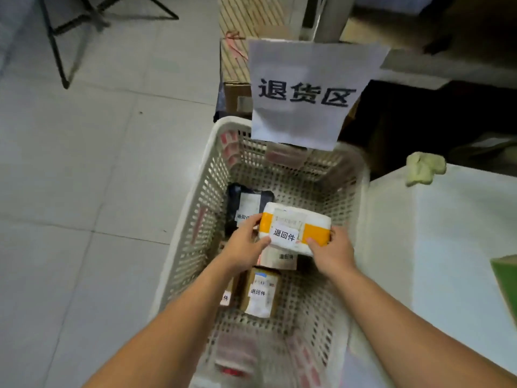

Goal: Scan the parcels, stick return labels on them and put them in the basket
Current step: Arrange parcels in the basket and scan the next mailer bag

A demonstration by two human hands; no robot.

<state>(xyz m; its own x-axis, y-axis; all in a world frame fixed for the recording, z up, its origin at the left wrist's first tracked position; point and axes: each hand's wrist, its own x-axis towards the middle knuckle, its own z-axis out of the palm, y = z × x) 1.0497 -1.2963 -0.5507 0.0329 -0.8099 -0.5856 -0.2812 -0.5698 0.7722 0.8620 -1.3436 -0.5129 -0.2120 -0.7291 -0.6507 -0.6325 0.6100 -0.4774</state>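
Observation:
A white parcel (293, 228) with orange tape and a white return label (284, 236) is held inside the white lattice basket (195, 228), above its floor. My left hand (246, 242) grips the parcel's left end and my right hand (331, 252) grips its right end. Below it lie a dark parcel (246, 203), a brown box parcel (261, 292) and a flat pale parcel (282, 257), each with a return label. Another labelled parcel (226, 296) is partly hidden under my left forearm.
A paper sign (307, 91) with black characters hangs over the basket's far rim. Cardboard boxes (237, 51) stand behind it. A white table (447, 233) with a pale cloth (423, 168) is to the right. Tiled floor (98, 163) and a black metal frame (61, 37) lie to the left.

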